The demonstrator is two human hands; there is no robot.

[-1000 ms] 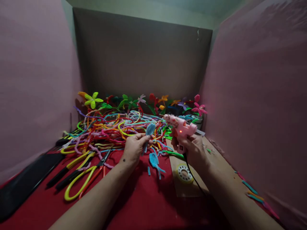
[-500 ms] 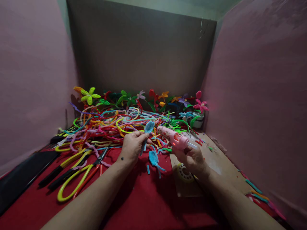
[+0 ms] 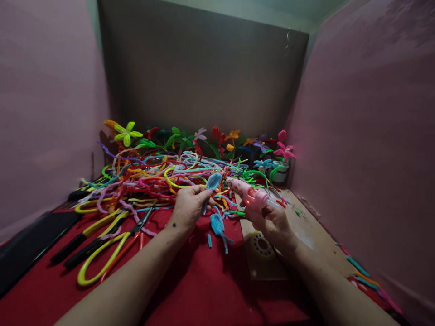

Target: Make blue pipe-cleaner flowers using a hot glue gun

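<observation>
Between the thumb and fingers of my left hand [image 3: 190, 206] is a blue pipe-cleaner petal [image 3: 214, 181], held upright with its stem hanging below the fingers. My right hand [image 3: 273, 222] is wrapped round a pink glue gun [image 3: 248, 192]. Its nozzle points left at the petal, a small gap away, and a clear glue stick [image 3: 273, 204] juts from its back. On the red cloth below lies a second blue petal [image 3: 217, 225] with twisted tails. A short blue piece of pipe cleaner [image 3: 210, 240] is beside it.
Loose pipe cleaners [image 3: 152, 176] are heaped behind my hands. Scissors [image 3: 125, 240] and yellow-and-black pliers [image 3: 88, 233] lie at left, near a black flat object [image 3: 37, 244]. Pipe-cleaner flowers [image 3: 127, 134] line the back. At right is a board [image 3: 306, 240], with a pink wall beyond.
The petal in my left hand has tilted slightly to the right. The glue gun has shifted a little to the right. The view has moved slightly.
</observation>
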